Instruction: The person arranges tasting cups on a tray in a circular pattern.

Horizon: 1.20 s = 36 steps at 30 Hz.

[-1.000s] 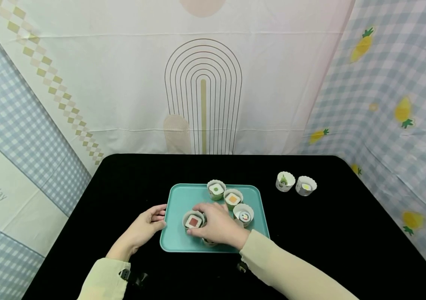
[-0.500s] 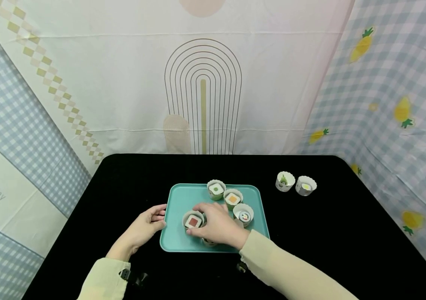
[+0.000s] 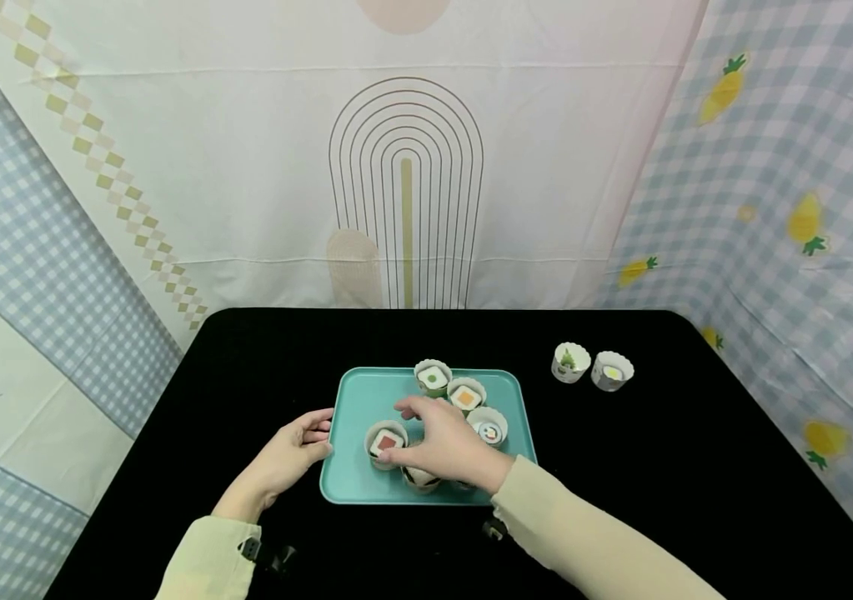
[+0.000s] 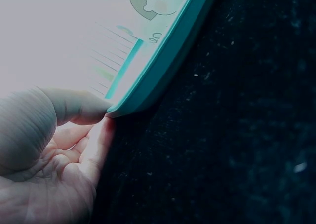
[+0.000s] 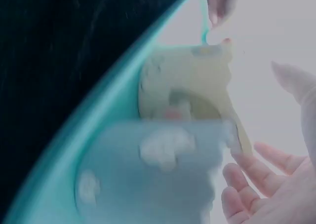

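Observation:
My left hand (image 3: 285, 454) pinches the left rim of the turquoise tray (image 3: 357, 404); in the left wrist view thumb and fingertip meet at the tray's edge. Over the tray, my right hand (image 3: 452, 446) holds nothing, its thumb and fingers spread apart. Its thumb is right by a scalloped paper cup (image 3: 376, 454) containing a sushi piece with a red square (image 3: 387, 442). Another filled cup (image 3: 420, 479) stands below the hand, partly covered. Farther back are cups with a green-dotted piece (image 3: 432, 377), an orange-centred piece (image 3: 465, 398) and a round piece (image 3: 489, 432).
Two more paper cups stand on the black table (image 3: 261, 358) beyond the tray's right side: one with something green (image 3: 568, 359), the other with a yellow-centred piece (image 3: 611, 373). A patterned curtain (image 3: 531, 167) hangs behind the table.
My right hand has let go of the cup with the red-square sushi and opened, shifting slightly to the right. That cup stays in place, and my left hand is unmoved.

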{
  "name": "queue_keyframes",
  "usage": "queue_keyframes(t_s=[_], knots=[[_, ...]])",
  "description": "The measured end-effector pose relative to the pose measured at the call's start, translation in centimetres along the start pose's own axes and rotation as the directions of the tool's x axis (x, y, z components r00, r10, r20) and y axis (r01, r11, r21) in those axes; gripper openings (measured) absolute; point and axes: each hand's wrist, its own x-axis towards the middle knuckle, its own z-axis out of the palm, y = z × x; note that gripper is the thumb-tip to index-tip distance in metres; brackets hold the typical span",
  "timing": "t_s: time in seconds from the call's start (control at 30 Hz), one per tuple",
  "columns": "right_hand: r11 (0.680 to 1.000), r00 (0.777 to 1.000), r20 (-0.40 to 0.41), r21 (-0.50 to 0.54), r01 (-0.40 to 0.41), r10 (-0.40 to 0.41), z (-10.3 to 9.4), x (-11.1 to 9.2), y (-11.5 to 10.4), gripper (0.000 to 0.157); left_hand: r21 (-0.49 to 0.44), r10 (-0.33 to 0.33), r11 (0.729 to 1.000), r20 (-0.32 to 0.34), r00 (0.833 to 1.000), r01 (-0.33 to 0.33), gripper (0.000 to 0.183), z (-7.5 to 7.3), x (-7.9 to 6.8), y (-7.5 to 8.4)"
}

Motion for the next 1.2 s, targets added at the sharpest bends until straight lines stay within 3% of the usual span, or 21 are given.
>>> queue_keyframes(t_s=[0.3,0.6,0.8,1.03,1.2], knots=[[0.996,0.984,-0.168,0.077,-0.050,0.063,-3.5,-0.9,2.4,0.074,0.027,-0.005,1.000,-0.008,1.000,0.006,0.054,0.1,0.1,0.0],[0.988,0.955,-0.257,0.082,-0.128,0.145,-6.9,-2.4,5.2,0.068,0.016,-0.012,1.000,-0.010,1.000,0.012,0.054,0.0,0.1,-0.2],[0.986,0.930,-0.331,0.096,-0.134,0.158,-9.3,-4.0,8.4,0.070,0.011,-0.008,1.000,-0.006,1.000,0.008,0.054,0.0,0.2,-0.3],[0.970,0.887,-0.394,0.087,-0.226,0.242,-12.0,-6.9,13.0,0.077,0.016,-0.014,1.000,-0.004,1.000,0.014,0.054,-0.1,0.2,-0.2],[0.967,0.862,-0.442,0.069,-0.245,0.249,-13.4,-8.6,15.4,0.076,0.018,-0.017,1.000,0.001,1.000,0.017,0.054,-0.1,0.1,-0.1]])
